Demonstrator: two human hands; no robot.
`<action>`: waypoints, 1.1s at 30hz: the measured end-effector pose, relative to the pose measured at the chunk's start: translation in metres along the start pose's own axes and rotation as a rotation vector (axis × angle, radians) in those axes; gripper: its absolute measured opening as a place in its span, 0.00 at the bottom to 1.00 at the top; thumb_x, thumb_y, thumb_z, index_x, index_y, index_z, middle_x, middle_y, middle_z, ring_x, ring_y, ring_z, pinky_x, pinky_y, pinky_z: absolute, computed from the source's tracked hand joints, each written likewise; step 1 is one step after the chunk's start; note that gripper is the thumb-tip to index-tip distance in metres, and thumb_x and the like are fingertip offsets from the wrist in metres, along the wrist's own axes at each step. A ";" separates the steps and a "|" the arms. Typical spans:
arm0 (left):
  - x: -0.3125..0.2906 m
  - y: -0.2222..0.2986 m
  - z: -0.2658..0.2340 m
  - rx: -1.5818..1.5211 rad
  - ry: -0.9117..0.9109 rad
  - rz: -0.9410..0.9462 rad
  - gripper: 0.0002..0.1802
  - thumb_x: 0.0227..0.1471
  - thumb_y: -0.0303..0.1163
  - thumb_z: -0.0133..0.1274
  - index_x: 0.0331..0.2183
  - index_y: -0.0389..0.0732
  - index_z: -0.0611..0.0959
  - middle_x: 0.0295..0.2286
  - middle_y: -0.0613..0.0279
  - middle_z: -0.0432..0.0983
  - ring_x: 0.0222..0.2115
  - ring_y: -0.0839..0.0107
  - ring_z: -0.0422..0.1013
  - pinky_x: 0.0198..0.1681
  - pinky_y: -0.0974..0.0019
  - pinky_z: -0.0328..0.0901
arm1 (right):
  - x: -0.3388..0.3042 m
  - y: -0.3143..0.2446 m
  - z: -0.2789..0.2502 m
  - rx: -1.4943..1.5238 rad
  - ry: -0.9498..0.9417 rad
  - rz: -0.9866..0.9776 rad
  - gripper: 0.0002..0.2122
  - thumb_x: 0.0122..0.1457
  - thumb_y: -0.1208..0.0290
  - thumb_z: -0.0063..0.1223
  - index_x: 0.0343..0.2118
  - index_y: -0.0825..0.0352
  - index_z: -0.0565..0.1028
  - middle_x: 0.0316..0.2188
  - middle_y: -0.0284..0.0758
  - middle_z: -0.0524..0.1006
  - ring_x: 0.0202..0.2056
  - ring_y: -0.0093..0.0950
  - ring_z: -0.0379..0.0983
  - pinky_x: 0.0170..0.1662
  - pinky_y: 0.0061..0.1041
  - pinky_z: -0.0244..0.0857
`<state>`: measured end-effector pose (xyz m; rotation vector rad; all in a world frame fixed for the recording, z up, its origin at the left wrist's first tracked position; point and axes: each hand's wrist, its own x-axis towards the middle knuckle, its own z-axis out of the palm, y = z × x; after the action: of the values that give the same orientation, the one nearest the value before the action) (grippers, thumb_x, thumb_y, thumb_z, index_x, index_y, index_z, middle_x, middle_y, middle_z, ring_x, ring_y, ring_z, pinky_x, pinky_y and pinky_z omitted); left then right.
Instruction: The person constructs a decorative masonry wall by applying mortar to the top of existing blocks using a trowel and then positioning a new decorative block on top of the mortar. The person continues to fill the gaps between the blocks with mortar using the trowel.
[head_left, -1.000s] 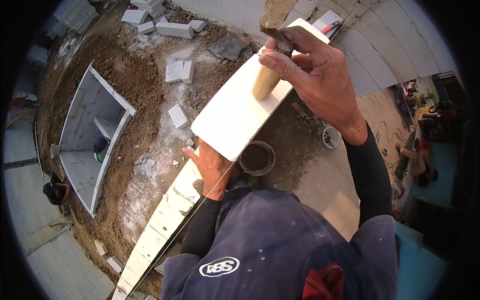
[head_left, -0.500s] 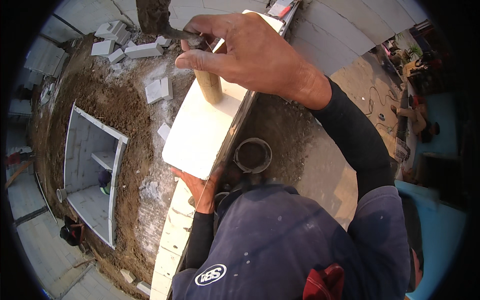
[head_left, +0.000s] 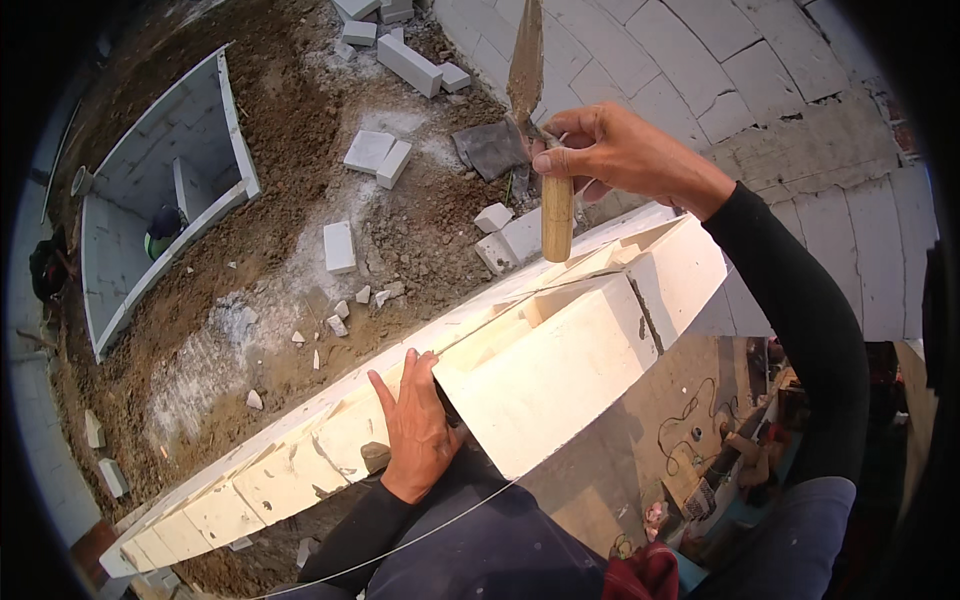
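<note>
My right hand (head_left: 610,155) pinches a trowel (head_left: 527,75) near where its metal neck meets the wood. The dirty blade points up and away, and the wooden handle (head_left: 557,222) hangs down above the wall. On the pale block wall (head_left: 290,470) my left hand (head_left: 418,432) lies with its fingers spread, beside the near end of a large white block (head_left: 560,370) in the upper course. Its fingertips are at that block's edge. A dark joint separates this block from another white block (head_left: 680,270) farther along.
A thin string (head_left: 420,545) crosses below my left hand. Beyond the wall, loose white blocks (head_left: 370,153) and chips lie on brown soil. A block-lined pit (head_left: 160,190) at the left has a person (head_left: 165,225) inside. Cables (head_left: 680,430) lie on the paving at the right.
The view has swung, and the wall now runs diagonally. The trowel blade shows more fully, still in my right hand. My left hand shows from above with fingers spread at the block's end.
</note>
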<state>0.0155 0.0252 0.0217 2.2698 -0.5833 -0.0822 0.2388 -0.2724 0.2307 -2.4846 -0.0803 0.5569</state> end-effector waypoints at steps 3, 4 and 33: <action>0.000 0.006 -0.007 -0.031 -0.079 -0.128 0.61 0.33 0.25 0.74 0.65 0.36 0.56 0.63 0.42 0.62 0.69 0.40 0.53 0.67 0.19 0.27 | 0.039 0.003 0.026 0.044 -0.233 0.090 0.24 0.66 0.63 0.62 0.55 0.79 0.75 0.43 0.48 0.82 0.44 0.36 0.83 0.44 0.32 0.82; -0.001 0.008 -0.007 -0.044 -0.080 -0.145 0.61 0.33 0.25 0.74 0.65 0.36 0.56 0.63 0.42 0.62 0.69 0.41 0.53 0.67 0.19 0.27 | 0.050 0.010 0.035 0.038 -0.282 0.104 0.21 0.66 0.63 0.61 0.53 0.78 0.76 0.43 0.46 0.82 0.44 0.34 0.83 0.44 0.31 0.82; 0.002 0.007 -0.004 -0.050 -0.057 -0.096 0.45 0.53 0.31 0.63 0.66 0.37 0.57 0.62 0.44 0.64 0.69 0.38 0.54 0.66 0.18 0.23 | 0.069 0.032 0.048 -0.185 -0.432 0.137 0.25 0.66 0.59 0.62 0.53 0.80 0.75 0.42 0.47 0.82 0.35 0.32 0.85 0.37 0.27 0.84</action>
<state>0.0158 0.0231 0.0296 2.2519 -0.4962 -0.2072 0.2804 -0.2615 0.1515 -2.5146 -0.1355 1.1863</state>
